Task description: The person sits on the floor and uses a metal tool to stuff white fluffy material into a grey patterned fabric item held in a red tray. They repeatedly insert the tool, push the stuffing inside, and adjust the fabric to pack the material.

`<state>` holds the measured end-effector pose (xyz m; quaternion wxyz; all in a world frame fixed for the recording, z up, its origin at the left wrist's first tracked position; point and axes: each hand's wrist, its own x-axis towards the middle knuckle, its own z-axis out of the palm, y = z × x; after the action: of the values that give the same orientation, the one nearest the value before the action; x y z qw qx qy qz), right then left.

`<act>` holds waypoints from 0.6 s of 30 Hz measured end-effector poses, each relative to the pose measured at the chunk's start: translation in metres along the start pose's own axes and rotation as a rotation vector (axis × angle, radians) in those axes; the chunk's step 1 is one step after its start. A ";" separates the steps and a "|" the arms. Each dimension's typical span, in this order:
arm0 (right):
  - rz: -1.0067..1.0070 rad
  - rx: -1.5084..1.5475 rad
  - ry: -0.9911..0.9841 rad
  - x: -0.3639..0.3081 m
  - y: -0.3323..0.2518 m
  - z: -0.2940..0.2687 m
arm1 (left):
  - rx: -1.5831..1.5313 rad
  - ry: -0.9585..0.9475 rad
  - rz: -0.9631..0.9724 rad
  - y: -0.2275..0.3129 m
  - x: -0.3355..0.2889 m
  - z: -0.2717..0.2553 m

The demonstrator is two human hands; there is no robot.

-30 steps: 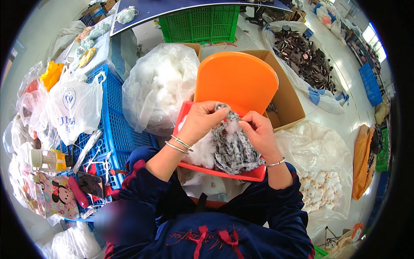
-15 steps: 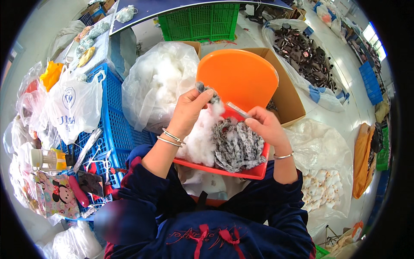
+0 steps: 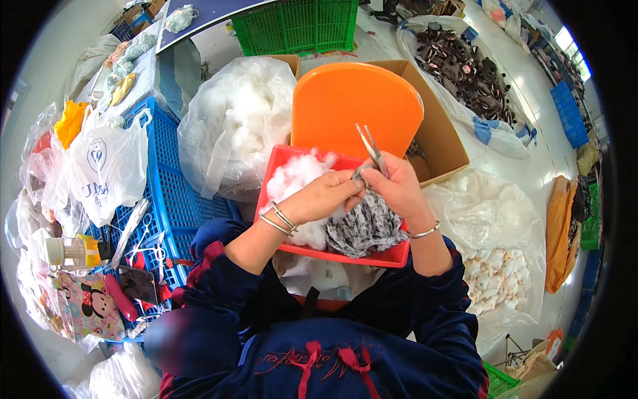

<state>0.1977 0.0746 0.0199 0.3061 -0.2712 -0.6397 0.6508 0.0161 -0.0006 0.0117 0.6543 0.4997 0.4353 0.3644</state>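
My left hand [image 3: 327, 194] is closed, pinching a small grey fuzzy fabric piece [image 3: 359, 173] over a red tray [image 3: 392, 256] on my lap. Touching it at the fingertips, my right hand [image 3: 400, 187] also closes on the piece and grips metal tweezers [image 3: 371, 151], their two tips pointing up and apart. Fingers hide most of the fabric piece. White fluffy stuffing [image 3: 296, 176] fills the tray's left part. Beside it lies a heap of mottled grey fabric pieces [image 3: 362, 229].
An orange stool seat [image 3: 355, 106] stands beyond the tray, with a cardboard box [image 3: 442, 133] at its right. A clear bag of stuffing [image 3: 232, 120] is at the left, next to blue crates [image 3: 176, 193] holding scissors [image 3: 157, 253]. Right: sacks of brown pieces [image 3: 458, 80] and white pieces [image 3: 495, 279].
My hands have come together above the tray. The tweezers have turned from pointing left to pointing up. The left hand with the fabric piece has moved lower and right, off the stuffing.
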 end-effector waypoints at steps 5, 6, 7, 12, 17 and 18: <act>-0.011 0.098 0.303 0.000 -0.010 -0.036 | 0.123 -0.162 0.089 -0.002 -0.004 -0.009; -0.029 0.114 0.340 0.000 -0.011 -0.043 | 0.101 -0.188 0.074 -0.002 -0.004 -0.012; -0.047 0.130 0.376 0.000 -0.011 -0.046 | 0.078 -0.215 0.058 -0.003 -0.004 -0.013; -0.032 0.187 0.328 -0.001 -0.006 -0.037 | -0.227 0.163 0.005 0.021 -0.008 0.017; -0.015 0.220 0.326 0.000 -0.005 -0.030 | -0.338 0.245 0.053 0.005 -0.001 0.014; -0.025 0.211 0.352 0.001 -0.005 -0.031 | -0.335 0.271 0.096 0.000 0.000 0.009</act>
<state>0.2206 0.0960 0.0234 0.4481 -0.3391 -0.5080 0.6528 0.0245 -0.0040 0.0131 0.6458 0.3505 0.4283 0.5260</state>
